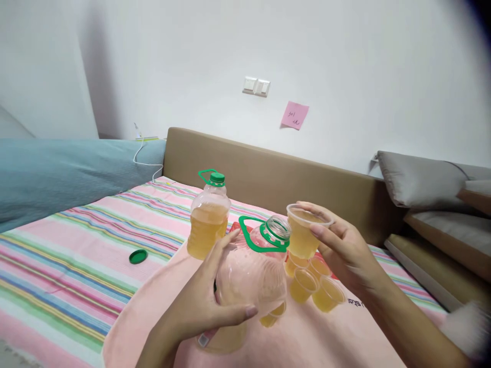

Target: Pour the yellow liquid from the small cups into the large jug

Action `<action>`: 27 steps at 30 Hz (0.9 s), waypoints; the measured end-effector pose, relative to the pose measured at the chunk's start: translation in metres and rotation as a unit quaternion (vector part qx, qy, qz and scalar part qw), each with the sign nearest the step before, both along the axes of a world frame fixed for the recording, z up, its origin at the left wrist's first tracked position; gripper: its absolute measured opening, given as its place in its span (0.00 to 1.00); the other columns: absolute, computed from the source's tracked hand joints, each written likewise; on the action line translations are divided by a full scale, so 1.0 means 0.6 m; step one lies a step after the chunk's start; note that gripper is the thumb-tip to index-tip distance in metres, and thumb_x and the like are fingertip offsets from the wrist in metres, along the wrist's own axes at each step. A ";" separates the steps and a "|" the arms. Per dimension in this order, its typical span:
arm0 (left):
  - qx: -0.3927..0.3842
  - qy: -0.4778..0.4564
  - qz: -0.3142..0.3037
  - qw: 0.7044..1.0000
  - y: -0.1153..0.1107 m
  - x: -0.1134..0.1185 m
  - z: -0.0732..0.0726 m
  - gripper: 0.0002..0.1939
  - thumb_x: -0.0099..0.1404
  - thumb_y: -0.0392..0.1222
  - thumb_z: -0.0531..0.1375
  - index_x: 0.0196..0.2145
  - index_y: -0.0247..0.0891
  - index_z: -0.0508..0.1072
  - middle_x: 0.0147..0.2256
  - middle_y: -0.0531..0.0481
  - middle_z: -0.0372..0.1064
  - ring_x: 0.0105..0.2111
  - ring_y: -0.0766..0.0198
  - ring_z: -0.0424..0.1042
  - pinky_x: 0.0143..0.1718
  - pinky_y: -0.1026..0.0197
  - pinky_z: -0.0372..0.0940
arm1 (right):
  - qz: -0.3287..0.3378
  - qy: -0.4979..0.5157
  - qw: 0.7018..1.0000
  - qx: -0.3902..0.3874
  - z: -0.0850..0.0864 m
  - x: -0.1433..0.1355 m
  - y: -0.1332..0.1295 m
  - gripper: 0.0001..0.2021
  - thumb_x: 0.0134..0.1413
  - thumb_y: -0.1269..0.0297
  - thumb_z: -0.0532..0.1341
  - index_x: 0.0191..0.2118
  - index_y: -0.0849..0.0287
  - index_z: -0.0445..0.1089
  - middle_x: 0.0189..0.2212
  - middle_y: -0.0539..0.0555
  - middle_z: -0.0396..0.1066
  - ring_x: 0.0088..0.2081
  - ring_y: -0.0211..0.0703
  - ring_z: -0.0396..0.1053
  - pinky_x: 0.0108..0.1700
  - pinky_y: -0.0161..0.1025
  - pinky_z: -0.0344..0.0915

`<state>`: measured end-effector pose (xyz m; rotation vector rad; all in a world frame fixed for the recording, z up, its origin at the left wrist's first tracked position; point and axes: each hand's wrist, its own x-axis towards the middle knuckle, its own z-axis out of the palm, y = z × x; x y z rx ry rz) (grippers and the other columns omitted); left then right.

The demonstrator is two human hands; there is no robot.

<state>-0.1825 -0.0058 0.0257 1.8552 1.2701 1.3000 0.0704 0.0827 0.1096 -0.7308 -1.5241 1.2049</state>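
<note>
My left hand (209, 286) is wrapped round the body of a clear plastic bottle (251, 271) with a green ring handle and an uncapped neck. The bottle leans to the right, with a little pale yellow liquid low inside. In my right hand (345, 243) is a clear plastic cup (305, 235) of yellow liquid, lifted close beside the bottle's mouth. Below it stand several filled plastic cups (304, 283), one partly hidden behind the bottle. A second bottle (208, 227), capped in green and more than half full, stands behind my left hand. A green cap (138, 256) lies on the left.
A pink mat (153, 301) covers part of the striped bedsheet (82, 237). The brown headboard (261, 176) rises behind. Grey cushions (425, 179) are stacked at the right, and a blue-covered bolster (76, 174) lies left with a white cable (140, 153).
</note>
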 end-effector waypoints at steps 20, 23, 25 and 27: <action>-0.019 0.022 0.020 0.999 -0.003 0.000 0.000 0.58 0.53 0.59 0.72 0.73 0.47 0.48 0.72 0.42 0.53 0.72 0.40 0.54 0.71 0.36 0.54 | 0.010 -0.050 0.997 0.052 0.007 0.011 0.003 0.28 0.49 0.55 0.77 0.57 0.47 0.76 0.58 0.55 0.77 0.61 0.54 0.72 0.65 0.50 0.67; -0.018 0.016 0.016 1.000 -0.002 -0.001 -0.001 0.58 0.54 0.59 0.72 0.73 0.49 0.48 0.73 0.43 0.53 0.72 0.40 0.54 0.71 0.36 0.54 | 0.007 -0.060 0.997 0.050 0.011 0.011 0.002 0.30 0.48 0.56 0.78 0.58 0.48 0.76 0.59 0.56 0.76 0.62 0.56 0.71 0.65 0.52 0.67; -0.015 0.011 0.014 1.000 -0.002 -0.001 -0.002 0.58 0.54 0.59 0.72 0.73 0.49 0.48 0.73 0.43 0.52 0.72 0.40 0.53 0.71 0.36 0.53 | 0.004 -0.068 0.996 0.054 0.015 0.011 0.000 0.31 0.47 0.56 0.78 0.58 0.49 0.75 0.59 0.56 0.76 0.62 0.57 0.71 0.64 0.52 0.68; -0.014 0.007 0.011 1.000 -0.001 -0.002 -0.003 0.58 0.54 0.60 0.73 0.73 0.48 0.48 0.73 0.42 0.52 0.72 0.40 0.53 0.72 0.36 0.52 | 0.001 -0.077 0.995 0.059 0.019 0.013 -0.001 0.31 0.47 0.56 0.78 0.58 0.49 0.75 0.58 0.56 0.76 0.62 0.57 0.72 0.63 0.52 0.69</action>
